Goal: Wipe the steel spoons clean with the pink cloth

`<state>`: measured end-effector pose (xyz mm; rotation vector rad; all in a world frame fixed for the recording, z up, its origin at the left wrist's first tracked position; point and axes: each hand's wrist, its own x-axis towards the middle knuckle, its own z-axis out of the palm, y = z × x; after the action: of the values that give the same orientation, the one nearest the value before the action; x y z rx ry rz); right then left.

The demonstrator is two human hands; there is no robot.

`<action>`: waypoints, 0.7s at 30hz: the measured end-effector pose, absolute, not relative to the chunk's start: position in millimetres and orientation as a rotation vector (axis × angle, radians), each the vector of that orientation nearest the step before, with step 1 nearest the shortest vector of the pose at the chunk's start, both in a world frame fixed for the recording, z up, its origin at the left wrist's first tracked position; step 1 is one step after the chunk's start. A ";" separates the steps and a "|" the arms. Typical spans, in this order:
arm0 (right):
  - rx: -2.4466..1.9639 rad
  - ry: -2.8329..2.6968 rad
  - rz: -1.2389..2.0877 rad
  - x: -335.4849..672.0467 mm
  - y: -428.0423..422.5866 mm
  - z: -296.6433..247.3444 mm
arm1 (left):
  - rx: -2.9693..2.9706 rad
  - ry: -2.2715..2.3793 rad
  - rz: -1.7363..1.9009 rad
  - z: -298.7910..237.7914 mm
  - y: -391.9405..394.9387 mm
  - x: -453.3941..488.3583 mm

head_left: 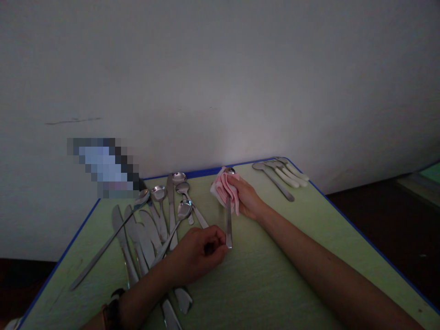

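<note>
A metal spoon (229, 222) is held over the table between both hands, its bowl end pointing away from me. My right hand (245, 195) is closed around a pink and white cloth (222, 190) that wraps the spoon near its bowl. Only a bit of the bowl shows above the cloth. My left hand (202, 247) pinches the handle end of the same spoon between thumb and fingers. Under and beside my left forearm lie several table knives (123, 243) and several spoons (184, 209), partly hidden by the arm.
At the table's far right lie a spoon (275, 181) and several forks with white handles (288, 176). A pixelated object (105, 167) stands at the back left. The green table (261, 284) has a blue edge and meets a grey wall (220, 82).
</note>
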<state>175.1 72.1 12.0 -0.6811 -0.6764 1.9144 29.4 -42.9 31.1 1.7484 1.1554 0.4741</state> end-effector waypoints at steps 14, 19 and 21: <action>-0.583 -0.728 1.906 174.7 68.8 21.0 | 1.693 1.151 0.543 28.2 -43.3 29.4; -0.579 -0.701 1.922 175.3 69.4 19.2 | 1.705 1.164 0.476 27.5 -42.2 30.3; -0.573 -0.705 1.922 175.6 69.2 18.8 | 1.686 1.170 0.463 27.6 -41.7 30.6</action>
<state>175.6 69.2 18.8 -0.5730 -0.7045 1.9216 30.6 -41.7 27.6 1.6858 1.1701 0.4633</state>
